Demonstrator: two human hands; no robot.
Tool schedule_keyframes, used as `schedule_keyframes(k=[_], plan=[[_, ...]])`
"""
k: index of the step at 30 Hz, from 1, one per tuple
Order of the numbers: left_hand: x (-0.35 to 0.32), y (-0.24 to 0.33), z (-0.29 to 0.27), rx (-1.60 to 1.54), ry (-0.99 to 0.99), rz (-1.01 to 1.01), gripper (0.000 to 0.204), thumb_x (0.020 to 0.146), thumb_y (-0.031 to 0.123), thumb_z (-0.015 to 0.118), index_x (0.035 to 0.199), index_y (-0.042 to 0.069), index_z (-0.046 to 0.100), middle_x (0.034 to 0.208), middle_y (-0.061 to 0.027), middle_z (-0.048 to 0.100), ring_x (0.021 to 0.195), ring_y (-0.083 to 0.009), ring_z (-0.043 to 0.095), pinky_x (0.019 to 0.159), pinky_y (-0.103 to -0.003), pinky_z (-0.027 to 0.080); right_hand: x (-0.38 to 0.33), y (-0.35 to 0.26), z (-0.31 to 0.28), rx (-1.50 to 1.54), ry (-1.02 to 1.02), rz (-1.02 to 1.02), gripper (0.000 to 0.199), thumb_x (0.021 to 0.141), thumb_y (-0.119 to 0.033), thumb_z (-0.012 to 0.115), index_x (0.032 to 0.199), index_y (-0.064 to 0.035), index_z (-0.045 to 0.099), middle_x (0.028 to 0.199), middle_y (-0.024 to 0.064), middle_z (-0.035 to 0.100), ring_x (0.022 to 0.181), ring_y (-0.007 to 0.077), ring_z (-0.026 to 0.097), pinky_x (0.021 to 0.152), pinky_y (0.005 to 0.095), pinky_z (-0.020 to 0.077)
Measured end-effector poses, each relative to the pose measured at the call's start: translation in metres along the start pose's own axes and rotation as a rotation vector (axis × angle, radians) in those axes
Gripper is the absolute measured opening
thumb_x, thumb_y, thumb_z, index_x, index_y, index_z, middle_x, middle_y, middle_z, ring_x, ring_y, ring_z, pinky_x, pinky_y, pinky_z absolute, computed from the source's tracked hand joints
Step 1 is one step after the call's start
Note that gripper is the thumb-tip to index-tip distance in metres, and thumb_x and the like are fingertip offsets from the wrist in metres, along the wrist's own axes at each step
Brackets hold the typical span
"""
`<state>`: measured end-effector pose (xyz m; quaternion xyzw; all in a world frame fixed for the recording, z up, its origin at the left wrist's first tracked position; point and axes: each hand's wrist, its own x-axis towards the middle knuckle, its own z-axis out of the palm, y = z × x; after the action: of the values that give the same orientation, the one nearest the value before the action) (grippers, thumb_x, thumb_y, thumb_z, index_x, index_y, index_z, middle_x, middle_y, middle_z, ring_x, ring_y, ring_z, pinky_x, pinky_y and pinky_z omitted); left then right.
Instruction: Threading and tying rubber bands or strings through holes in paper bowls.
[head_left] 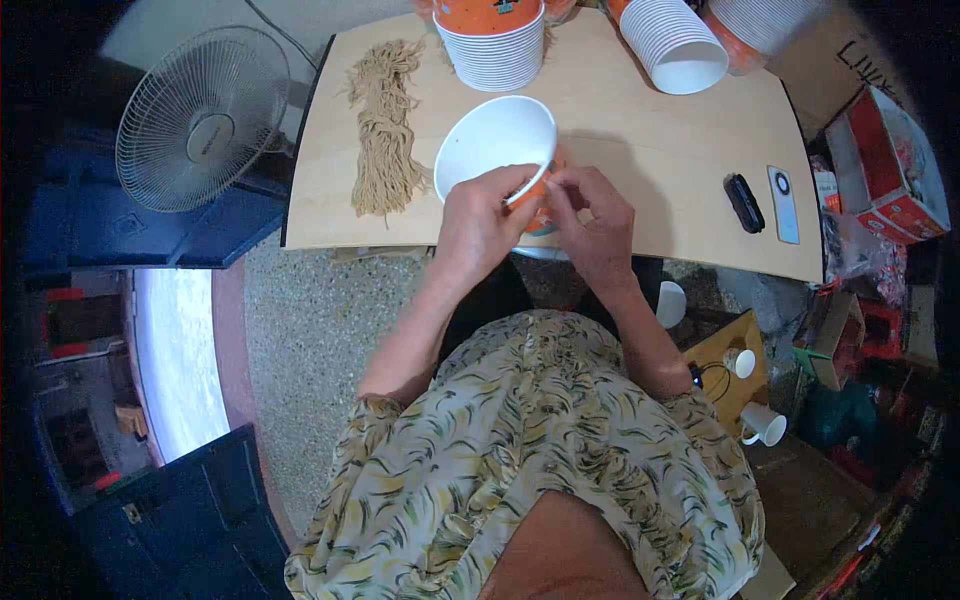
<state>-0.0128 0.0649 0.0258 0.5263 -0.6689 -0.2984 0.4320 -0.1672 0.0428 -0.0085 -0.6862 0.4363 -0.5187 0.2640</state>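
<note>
A paper bucket (pixel 485 140), white inside and orange outside, is tilted over the near edge of the table with its mouth toward the upper left. My left hand (pixel 472 225) grips its rim, the thumb on the orange outer side. Close beside it, my right hand (pixel 600 220) is closed in a pinch against the bucket's outer wall; whatever lies between its fingertips is too small to make out. To the left on the table lies a long bundle of tan cords (pixel 385 130).
Nested bucket stacks stand (pixel 490 60) and lie (pixel 685 60) along the table's far side. A black object (pixel 743 204) and a pale phone-like slab (pixel 784 205) lie at right. A fan (pixel 205 125) stands left; a red box (pixel 890 165) is beyond the right edge. Mugs (pixel 764 424) sit lower right.
</note>
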Motion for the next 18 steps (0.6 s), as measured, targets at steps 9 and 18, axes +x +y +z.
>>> schedule_keyframes(k=[9, 18], plan=[[-0.002, 0.004, 0.026, 0.058, -0.057, 0.031, 0.019, 0.087, 0.010, 0.071, 0.102, -0.001, 0.070, 0.085, -0.0156, 0.072, 0.078, -0.0190, 0.070, 0.069, -0.031, 0.055, -0.016, 0.025, -0.028, 0.316, -0.075, 0.409, 0.008, 0.090, -0.006, 0.067, 0.093, 0.0009, 0.065, 0.075, 0.0010, 0.066, 0.068, 0.0067, 0.061, 0.062, 0.0241, 0.0509], [0.008, -0.002, 0.032, 0.059, -0.038, -0.097, 0.015, 0.083, 0.010, 0.075, 0.089, -0.002, 0.072, 0.076, -0.0136, 0.072, 0.065, -0.0134, 0.067, 0.061, -0.029, 0.054, -0.019, 0.031, -0.033, 0.253, -0.092, 0.429, 0.012, 0.092, -0.008, 0.063, 0.101, 0.0004, 0.066, 0.079, 0.0003, 0.064, 0.070, 0.0042, 0.058, 0.062, 0.0216, 0.0481]])
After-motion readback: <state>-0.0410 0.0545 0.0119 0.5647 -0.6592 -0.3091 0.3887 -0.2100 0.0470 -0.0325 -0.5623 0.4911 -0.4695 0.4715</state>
